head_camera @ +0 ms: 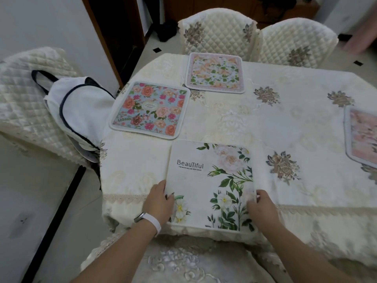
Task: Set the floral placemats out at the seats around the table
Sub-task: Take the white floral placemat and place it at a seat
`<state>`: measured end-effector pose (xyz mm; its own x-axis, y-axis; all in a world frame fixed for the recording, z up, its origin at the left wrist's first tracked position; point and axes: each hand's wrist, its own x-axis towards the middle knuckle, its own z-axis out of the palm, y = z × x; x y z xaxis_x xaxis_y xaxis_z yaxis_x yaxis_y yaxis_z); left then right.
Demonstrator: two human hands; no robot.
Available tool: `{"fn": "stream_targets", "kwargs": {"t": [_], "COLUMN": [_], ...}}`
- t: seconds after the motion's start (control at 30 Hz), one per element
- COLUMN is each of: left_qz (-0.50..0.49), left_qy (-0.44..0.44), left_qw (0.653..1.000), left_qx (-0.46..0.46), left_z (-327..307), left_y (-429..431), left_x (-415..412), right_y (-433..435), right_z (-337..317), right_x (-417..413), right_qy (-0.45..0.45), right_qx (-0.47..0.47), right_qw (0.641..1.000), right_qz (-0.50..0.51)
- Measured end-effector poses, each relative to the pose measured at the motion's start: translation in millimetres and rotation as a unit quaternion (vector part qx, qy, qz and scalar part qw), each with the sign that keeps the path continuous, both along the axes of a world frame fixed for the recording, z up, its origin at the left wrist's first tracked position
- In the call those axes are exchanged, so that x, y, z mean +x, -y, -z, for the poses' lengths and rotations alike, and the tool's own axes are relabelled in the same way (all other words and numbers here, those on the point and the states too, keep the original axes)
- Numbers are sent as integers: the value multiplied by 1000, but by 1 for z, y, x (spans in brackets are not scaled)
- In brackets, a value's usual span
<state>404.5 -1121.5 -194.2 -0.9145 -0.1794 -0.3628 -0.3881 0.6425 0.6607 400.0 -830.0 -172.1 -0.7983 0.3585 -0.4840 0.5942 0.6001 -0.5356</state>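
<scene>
Nearest to me, the embroidered seat cushion (183,264) of the chair at my own place sits below the table edge, between my forearms. Just above it, my left hand (160,203) and my right hand (263,209) each pinch one side edge of the white "Beautiful" placemat (210,186). Thumbs lie on top and fingers are curled beneath the border, so both hands are closed on the mat. A white wristband (152,221) sits on my left wrist.

Position of the mat: it lies flat on the cream tablecloth (265,123), its near edge at the table's near edge, squared to my seat.

Status of placement:
1. Blue rose placemat (149,110): laid at the left end, facing the quilted chair that carries a white tote bag (79,111).
2. Pink-bordered placemat (215,72): laid at the far side, before the left quilted chair (218,29).
3. Pale pink placemat (363,133): laid at the right, partly cut off by the frame.
4. White mat: in hand, apparently in final alignment.

Remaining, by my judgement: the far right quilted chair (295,43) has no mat before it. Seats outside the view cannot be assessed. A blurred shape at the upper right corner cannot be identified.
</scene>
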Motion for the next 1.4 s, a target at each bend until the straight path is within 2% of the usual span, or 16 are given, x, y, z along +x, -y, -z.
{"fn": "stream_targets", "kwargs": {"t": [0.07,0.17,0.33,0.5,0.73,1.2,1.4], "left_qz": [23,89,223,248,247,249,225], "left_qy": [-11,-13,52,64,39,44,46], "left_qw": [999,990,948,934,933,933,957], "left_qx": [-47,-108,-219,-249,-257,-256,-179], "left_z": [1,3,9,10,12,6,-16], "left_y": [3,10,13,12,8,5,-5], "left_x": [2,10,30,31,33,36,39], "right_y": [-1,-6,-6,-5,-4,-8,-39], "right_z": [2,7,9,11,13,4,-21], "right_x": [3,16,35,43,45,49,41], "right_qy": [4,24,45,110,93,87,62], "right_qx": [26,109,188,203,225,221,162], "right_qw": [999,986,950,918,911,907,921], "right_qz": [-28,-125,-245,-323,-332,-349,-348]}}
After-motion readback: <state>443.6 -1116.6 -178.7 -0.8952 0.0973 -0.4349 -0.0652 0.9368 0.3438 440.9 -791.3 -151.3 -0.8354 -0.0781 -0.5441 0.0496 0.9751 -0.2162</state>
